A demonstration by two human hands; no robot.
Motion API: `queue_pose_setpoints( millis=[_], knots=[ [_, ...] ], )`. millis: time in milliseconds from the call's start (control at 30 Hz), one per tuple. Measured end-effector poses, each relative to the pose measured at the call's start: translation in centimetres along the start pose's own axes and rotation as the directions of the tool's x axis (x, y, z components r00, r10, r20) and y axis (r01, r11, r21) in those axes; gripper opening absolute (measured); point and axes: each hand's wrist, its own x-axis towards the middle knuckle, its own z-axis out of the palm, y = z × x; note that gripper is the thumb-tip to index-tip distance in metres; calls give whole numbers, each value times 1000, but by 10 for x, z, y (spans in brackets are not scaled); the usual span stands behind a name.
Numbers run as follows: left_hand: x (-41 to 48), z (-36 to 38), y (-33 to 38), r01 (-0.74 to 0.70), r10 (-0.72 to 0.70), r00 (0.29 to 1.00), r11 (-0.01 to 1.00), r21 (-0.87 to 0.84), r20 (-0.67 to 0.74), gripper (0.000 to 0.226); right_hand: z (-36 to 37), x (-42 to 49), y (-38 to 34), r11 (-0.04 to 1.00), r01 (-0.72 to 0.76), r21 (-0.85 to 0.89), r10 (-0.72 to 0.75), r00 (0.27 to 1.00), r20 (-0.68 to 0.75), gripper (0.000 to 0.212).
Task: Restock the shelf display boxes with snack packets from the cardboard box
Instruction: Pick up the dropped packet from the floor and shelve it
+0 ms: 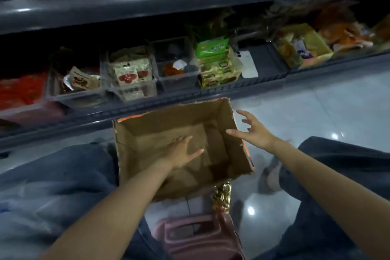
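Pink stool point(196, 236) sits nearest, with one gold packet point(221, 196) just past it, below the right hand point(253, 131). One cardboard box point(223, 120) lies between the two hands. The left hand point(181, 152) reaches inside it, fingers straight and spread, holding nothing. The right hovers at its right rim, fingers splayed. Beyond the hands, three clear display tubs point(128, 91) and two printed cartons point(219, 78) hold snack packets point(130, 72); their labels are too blurred to read.

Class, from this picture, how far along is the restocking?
Done: the cardboard box shows no packets inside. In hand: nothing; the left hand lies flat in it, the right hand hovers open at its rim. Left: one clear display box looks sparsely filled, and a gold packet lies beside the cardboard box.
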Motion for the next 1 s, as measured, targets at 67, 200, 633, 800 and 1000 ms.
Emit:
queue_pose_setpoints(
  millis=[67,200,633,800,1000],
  knots=[
    [8,19,7,-8,8,998,1000,-7,64,80,-3,-11,27,994,-64,85,71,994,-79,74],
    [24,48,34,-85,86,996,996,-19,36,79,-8,-33,84,932,-189,309,283,912,-297,55],
    [40,103,46,-152,164,972,985,-83,167,113,99,-57,214,684,-573,452,604,792,88,52],
    [38,109,47,-101,108,972,994,-43,209,107,127,-58,242,632,-621,464,644,754,132,39],
    [39,106,48,-53,59,975,998,-34,215,107,139,-49,268,623,-656,426,658,734,166,19]
  ],
)
